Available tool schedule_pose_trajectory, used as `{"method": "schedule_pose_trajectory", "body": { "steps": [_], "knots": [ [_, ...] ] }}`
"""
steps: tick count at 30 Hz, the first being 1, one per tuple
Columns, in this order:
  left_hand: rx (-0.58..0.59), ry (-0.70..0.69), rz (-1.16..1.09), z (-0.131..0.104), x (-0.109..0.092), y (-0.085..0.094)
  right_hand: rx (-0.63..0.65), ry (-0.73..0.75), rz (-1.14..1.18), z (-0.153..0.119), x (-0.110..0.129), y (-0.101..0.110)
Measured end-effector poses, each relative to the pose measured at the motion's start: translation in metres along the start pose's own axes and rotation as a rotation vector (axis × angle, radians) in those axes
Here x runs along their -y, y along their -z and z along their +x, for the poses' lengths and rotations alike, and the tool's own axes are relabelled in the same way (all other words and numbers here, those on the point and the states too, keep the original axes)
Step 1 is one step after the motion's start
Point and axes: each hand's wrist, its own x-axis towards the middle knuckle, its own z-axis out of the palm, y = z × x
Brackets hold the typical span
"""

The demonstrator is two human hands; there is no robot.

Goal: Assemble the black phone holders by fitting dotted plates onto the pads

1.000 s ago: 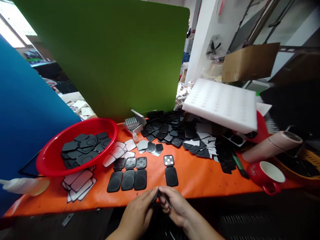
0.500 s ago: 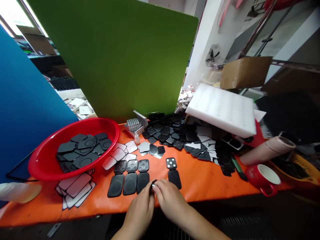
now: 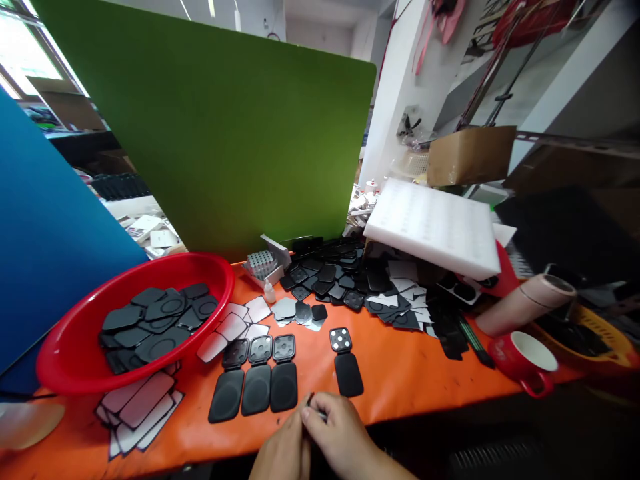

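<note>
My left hand [image 3: 287, 445] and my right hand [image 3: 339, 427] meet at the table's front edge, both closed. A small dark thing with a light glint [image 3: 320, 412] shows between the fingers; most of it is hidden. Just beyond them lies an unfolded black hinged piece [image 3: 349, 373], its small upper square bearing several white dots. To the left, three similar black hinged pieces [image 3: 257, 388] lie side by side, each a small recessed square joined to a larger pad; no white dots show on these.
A red basin [image 3: 50, 360] of black pads stands at left, with white-faced cards [image 3: 145, 413] before it. Behind are a small dropper bottle [image 3: 269, 291], a box of small metal discs [image 3: 263, 265] and heaped black parts [image 3: 325, 273]. A red mug [image 3: 505, 360] and pink flask [image 3: 525, 303] stand right.
The view has shifted, so the table and hands appear lower. My hands stay together, and the right fingers have moved slightly around the small thing.
</note>
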Motion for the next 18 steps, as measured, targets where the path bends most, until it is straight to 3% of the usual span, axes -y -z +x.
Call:
{"method": "schedule_pose_trajectory", "body": {
  "steps": [2, 5, 8, 11, 15, 18],
  "knots": [
    [-0.062, 0.054, -0.263, 0.009, 0.003, 0.001, 0.015, 0.008, 0.163, 0.003, 0.000, 0.001],
    [-0.123, 0.206, -0.663, 0.026, 0.006, 0.008, 0.068, -0.092, 0.419, 0.008, 0.002, 0.008],
    [-0.143, 0.304, -0.834, 0.036, 0.004, 0.018, 0.130, -0.174, 0.472, 0.011, 0.006, 0.017],
    [-0.194, 0.305, -0.791, 0.035, -0.002, 0.022, 0.231, -0.154, 0.358, 0.013, 0.010, 0.021],
    [-0.258, 0.199, -0.658, 0.024, -0.011, 0.019, 0.161, -0.089, 0.199, 0.013, 0.013, 0.020],
    [-0.276, 0.024, -0.475, 0.014, -0.014, 0.020, 0.169, -0.207, 0.342, 0.009, 0.013, 0.018]
  ]
}}
